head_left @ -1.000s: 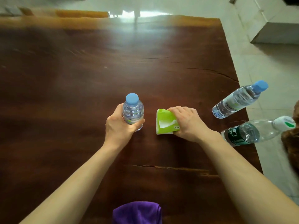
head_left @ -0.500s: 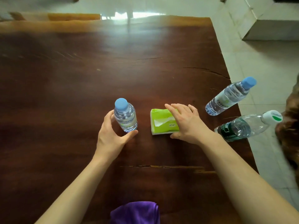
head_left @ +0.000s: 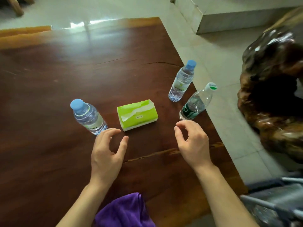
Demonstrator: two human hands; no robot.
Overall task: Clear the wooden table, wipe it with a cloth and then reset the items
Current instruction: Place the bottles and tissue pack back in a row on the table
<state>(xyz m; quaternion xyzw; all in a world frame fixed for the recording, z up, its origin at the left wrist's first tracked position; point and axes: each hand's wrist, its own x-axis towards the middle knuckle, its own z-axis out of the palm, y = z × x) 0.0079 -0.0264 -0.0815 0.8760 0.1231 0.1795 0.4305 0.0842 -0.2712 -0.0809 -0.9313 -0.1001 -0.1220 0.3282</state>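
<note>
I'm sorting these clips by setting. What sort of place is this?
Probably a home sitting room or tea room: a big dark slab wooden table, pale tiled floor, and a polished gnarled-root seat or stand beside it.

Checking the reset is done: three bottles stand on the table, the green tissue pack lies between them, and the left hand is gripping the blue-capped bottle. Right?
Not quite. In the head view the left hand is open and off the blue-capped bottle, empty beside it. The rest holds: three bottles stand on the table and the green tissue pack lies between them.

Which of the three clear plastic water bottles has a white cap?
The clear plastic bottle with the dark green label, nearest the wooden table's right edge; the other two have blue caps.
</note>
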